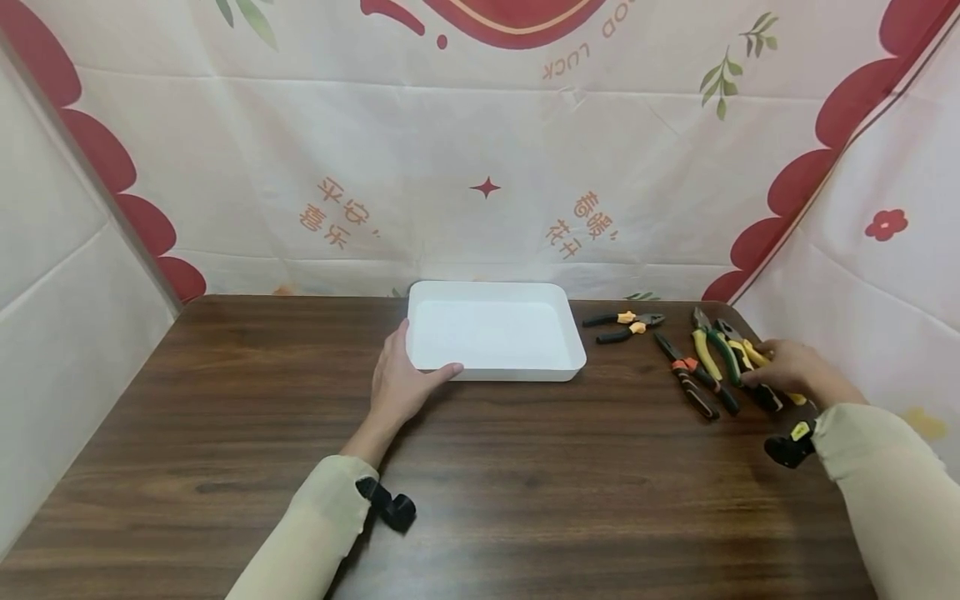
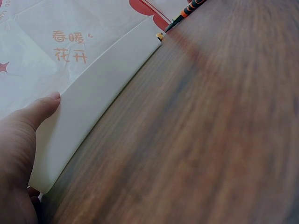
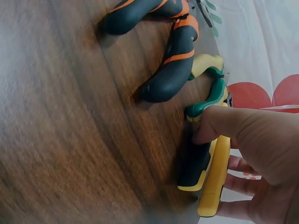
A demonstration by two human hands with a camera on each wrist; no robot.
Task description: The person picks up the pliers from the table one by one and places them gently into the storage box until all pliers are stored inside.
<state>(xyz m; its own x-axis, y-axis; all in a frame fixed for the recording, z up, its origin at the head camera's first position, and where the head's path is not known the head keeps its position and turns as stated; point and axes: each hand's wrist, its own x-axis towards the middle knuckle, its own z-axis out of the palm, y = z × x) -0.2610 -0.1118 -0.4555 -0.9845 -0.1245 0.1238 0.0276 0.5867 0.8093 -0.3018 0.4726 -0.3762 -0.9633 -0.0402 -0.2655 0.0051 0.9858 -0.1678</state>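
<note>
On the brown wooden table (image 1: pixel 540 500), at its far edge, stood a shallow white tray (image 1: pixel 491 329) with rounded corners. The left hand (image 1: pixel 400 379), spread, touched its near left corner. At far right, the right hand (image 1: pixel 798 369) pinched black-and-yellow-handled pliers (image 3: pixel 217 177).

The tray (image 1: pixel 491 329) looks like smooth white plastic with a soft sheen; the worktop (image 1: pixel 540 500) is wood-grained, faintly glossy. The black-and-yellow pliers (image 3: pixel 217 177) have smooth, plastic-looking grips. The backdrop (image 1: pixel 450 150) is creased sheeting, the sleeves (image 1: pixel 885 500) matt cloth.
</note>
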